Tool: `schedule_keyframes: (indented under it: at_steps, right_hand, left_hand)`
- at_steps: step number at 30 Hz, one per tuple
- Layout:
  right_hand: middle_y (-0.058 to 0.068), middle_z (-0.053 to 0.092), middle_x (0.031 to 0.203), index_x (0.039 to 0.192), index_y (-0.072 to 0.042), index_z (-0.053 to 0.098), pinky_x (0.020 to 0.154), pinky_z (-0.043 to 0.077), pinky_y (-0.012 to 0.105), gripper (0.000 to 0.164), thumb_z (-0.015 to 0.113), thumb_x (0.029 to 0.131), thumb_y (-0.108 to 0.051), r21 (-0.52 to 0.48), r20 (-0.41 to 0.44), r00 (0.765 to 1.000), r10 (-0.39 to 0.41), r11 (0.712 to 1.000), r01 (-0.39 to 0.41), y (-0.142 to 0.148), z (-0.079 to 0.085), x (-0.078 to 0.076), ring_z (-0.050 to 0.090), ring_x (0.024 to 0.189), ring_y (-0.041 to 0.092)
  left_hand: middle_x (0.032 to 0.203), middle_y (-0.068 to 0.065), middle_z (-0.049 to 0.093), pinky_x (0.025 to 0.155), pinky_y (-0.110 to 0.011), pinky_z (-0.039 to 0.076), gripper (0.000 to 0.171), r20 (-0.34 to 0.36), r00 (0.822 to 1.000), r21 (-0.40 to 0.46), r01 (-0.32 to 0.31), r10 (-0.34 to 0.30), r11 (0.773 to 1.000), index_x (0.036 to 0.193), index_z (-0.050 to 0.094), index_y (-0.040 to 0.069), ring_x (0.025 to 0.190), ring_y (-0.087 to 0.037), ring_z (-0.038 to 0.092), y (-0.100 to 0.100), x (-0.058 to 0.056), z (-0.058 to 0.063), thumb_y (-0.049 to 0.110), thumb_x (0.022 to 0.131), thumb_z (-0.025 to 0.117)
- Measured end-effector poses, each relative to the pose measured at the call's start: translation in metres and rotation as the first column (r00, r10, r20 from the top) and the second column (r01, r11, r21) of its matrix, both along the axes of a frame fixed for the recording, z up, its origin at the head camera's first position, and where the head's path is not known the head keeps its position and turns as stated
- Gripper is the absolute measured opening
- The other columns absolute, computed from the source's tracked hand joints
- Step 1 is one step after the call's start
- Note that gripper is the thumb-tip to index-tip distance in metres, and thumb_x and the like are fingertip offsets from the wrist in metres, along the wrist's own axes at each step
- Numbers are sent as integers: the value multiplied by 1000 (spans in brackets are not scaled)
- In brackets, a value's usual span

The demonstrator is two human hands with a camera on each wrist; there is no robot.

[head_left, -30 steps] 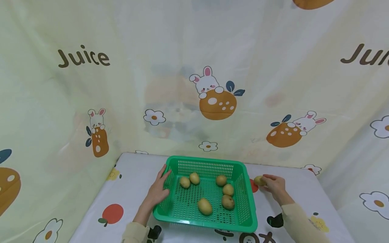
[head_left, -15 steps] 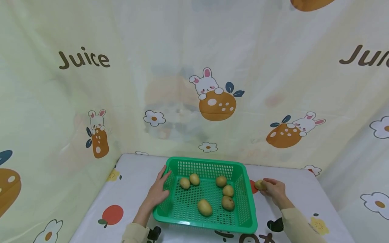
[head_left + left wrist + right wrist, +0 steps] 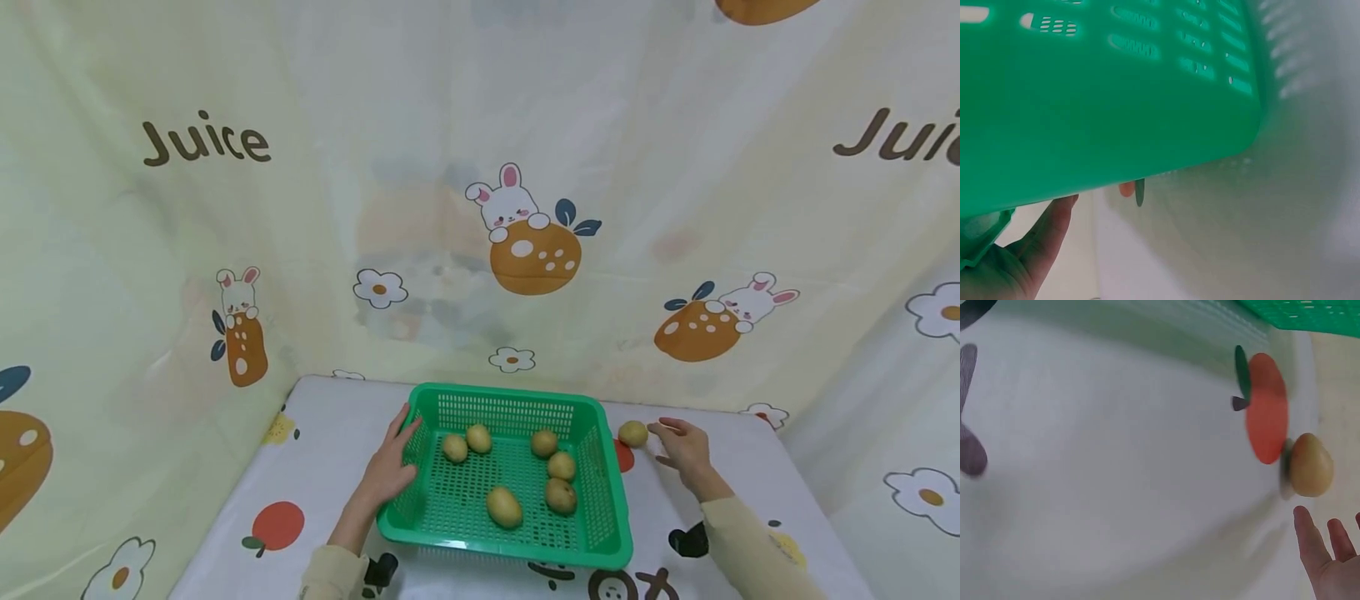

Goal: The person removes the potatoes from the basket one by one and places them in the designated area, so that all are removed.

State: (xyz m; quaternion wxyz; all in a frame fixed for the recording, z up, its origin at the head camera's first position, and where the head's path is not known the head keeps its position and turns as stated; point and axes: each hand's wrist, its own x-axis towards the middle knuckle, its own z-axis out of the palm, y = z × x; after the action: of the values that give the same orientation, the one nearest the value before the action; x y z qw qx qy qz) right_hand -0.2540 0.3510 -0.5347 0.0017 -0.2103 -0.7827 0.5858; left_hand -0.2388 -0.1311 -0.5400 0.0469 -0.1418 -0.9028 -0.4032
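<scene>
A green plastic basket (image 3: pixel 510 554) stands on the table, with several potatoes lying apart on its slotted floor; one of them is a larger, oval potato (image 3: pixel 504 507) near the front. At the basket's left rim, my left hand (image 3: pixel 390 475) rests with its fingers stretched along the side. In the left wrist view the basket wall (image 3: pixel 1110 125) fills the upper left and hides part of that hand. Outside the basket, to its right, a single potato (image 3: pixel 633 433) lies on the tablecloth. My right hand (image 3: pixel 686 450) hovers just right of it, fingers spread and holding nothing.
A white tablecloth (image 3: pixel 322 433) with printed fruit covers the table. Behind it and at both sides hang pale curtains (image 3: pixel 442 125) with rabbit and orange prints. The table's back edge runs close behind the basket.
The right hand has let go of the potato and drawn slightly right, leaving it on the tablecloth beside the basket. My left hand has stayed at the basket's left rim.
</scene>
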Motion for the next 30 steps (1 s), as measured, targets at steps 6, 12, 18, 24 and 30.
schedule_keyframes:
  at_steps: [6, 12, 18, 24, 30]
  right_hand:
    - [34, 36, 147, 146, 10, 35, 83, 54, 40, 66, 54, 99, -33, 33, -19, 996, 90, 995, -90, -9, 27, -9, 39, 133, 46]
    - [31, 40, 146, 147, 6, 36, 87, 52, 40, 62, 52, 101, -31, 1, -67, 987, 149, 989, -150, -33, 56, -17, 57, 118, 32]
    - [29, 41, 147, 148, 4, 38, 87, 51, 40, 58, 53, 101, -26, -79, -76, 979, 188, 978, -194, -60, 74, -24, 61, 117, 30]
    - [28, 41, 147, 148, 2, 38, 88, 52, 39, 56, 52, 102, -25, -120, -86, 966, 245, 960, -254, -85, 81, -26, 51, 128, 40]
    - [30, 41, 146, 146, 6, 40, 88, 53, 42, 52, 51, 101, -19, -158, -86, 954, 288, 941, -298, -109, 78, -23, 50, 127, 44]
  left_hand:
    - [162, -16, 18, 85, -50, 47, 84, -12, 1000, -13, 1, -1, 1000, 146, 43, -3, 144, -41, 26, -2, -1, 1, -2, 63, 50]
    - [162, -17, 19, 84, -49, 47, 85, -24, 1000, -11, 1, -1, 1000, 146, 43, -3, 144, -41, 27, -3, -2, 3, -2, 61, 49]
    - [162, -16, 19, 87, -52, 46, 85, -11, 1000, -9, 3, -3, 1000, 146, 43, -3, 144, -41, 27, -3, -1, 2, 0, 62, 50]
    - [163, -14, 19, 81, -50, 47, 86, 4, 1000, -1, 1, -1, 1000, 147, 43, -1, 143, -42, 28, -1, -1, 1, 2, 62, 51]
    - [163, -13, 19, 80, -50, 47, 86, 11, 1000, 2, -1, 1, 1000, 147, 44, 0, 142, -43, 30, -1, 0, 1, 3, 61, 52]
